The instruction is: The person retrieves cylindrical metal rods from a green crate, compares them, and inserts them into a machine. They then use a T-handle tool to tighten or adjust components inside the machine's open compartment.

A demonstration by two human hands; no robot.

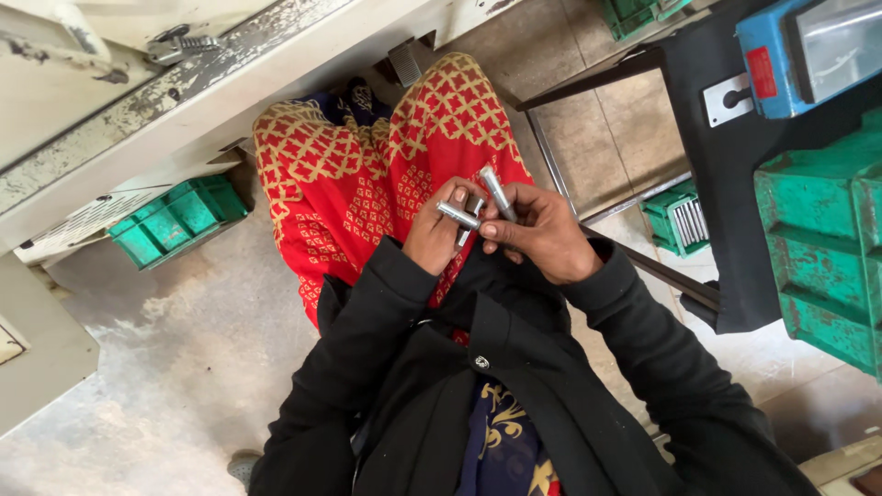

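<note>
Black sleeves lead to hands clasping metal pins between them.

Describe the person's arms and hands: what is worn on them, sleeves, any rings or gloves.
Both arms are covered by long black sleeves of a dark jacket, reaching the wrists with plain cuffs. The left hand and right hand are bare: no gloves. No ring, watch or bangle can be made out at this size.

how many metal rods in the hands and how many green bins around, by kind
metal rods held between the left hand and right hand: 3 that show
green plastic bins, as at lower left, right of the legs, far right and top: 4
total: 7
</note>
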